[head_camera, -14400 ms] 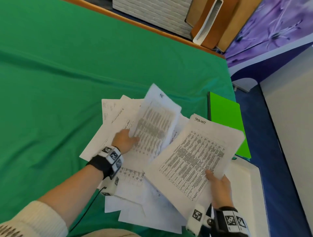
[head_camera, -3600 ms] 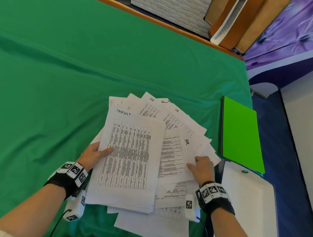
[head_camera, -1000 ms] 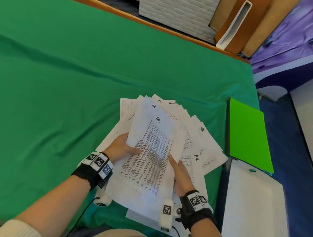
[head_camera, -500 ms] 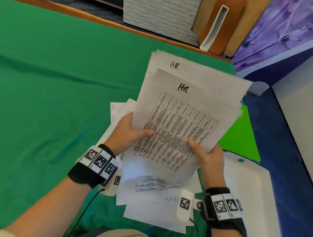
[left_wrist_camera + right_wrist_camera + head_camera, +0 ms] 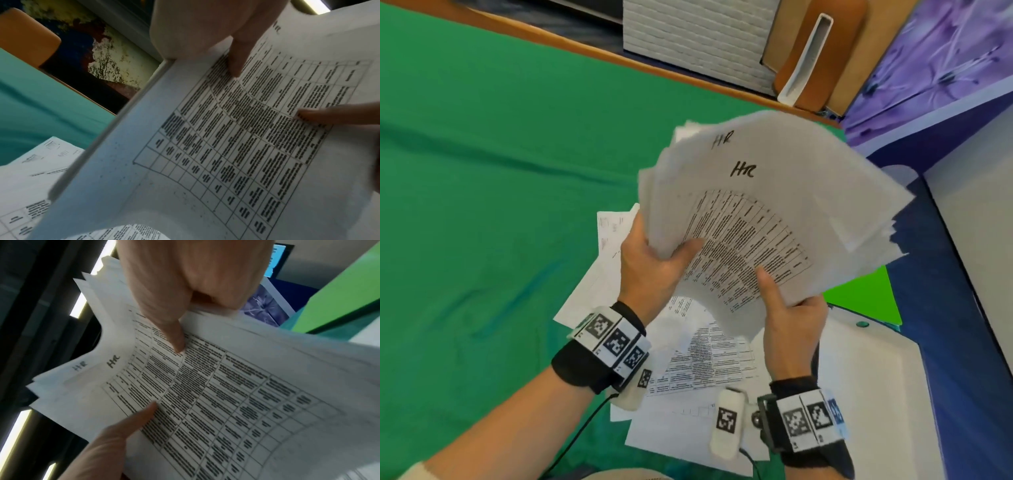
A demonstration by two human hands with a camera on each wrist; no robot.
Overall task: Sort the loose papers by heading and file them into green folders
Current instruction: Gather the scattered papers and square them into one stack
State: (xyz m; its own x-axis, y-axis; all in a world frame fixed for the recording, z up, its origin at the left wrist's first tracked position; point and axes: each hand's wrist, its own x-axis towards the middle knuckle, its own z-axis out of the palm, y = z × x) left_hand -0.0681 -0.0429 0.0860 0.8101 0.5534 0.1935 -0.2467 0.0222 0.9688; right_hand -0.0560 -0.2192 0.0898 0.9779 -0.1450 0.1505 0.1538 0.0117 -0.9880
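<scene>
HR stack [image 5: 774, 205]: thin, limp, slippery sheets, fanned and held above the loose papers [image 5: 702, 363], left hand [image 5: 650, 270] and right hand [image 5: 791, 329] each pinching its near edge; likely best gripped along that edge.

We see a stack [image 5: 774, 212] of thin matt white paper, printed with black tables and marked by hand in black ink. Loose sheets [image 5: 698, 363] of the same matt paper lie on the table [image 5: 482, 171], which is covered in matt green cloth, lightly creased. The table edge [image 5: 592, 51] looks like smooth wood. The folder [image 5: 866, 301] shows a smooth bright green surface. The tray [image 5: 873, 377] looks like smooth white plastic.
</scene>
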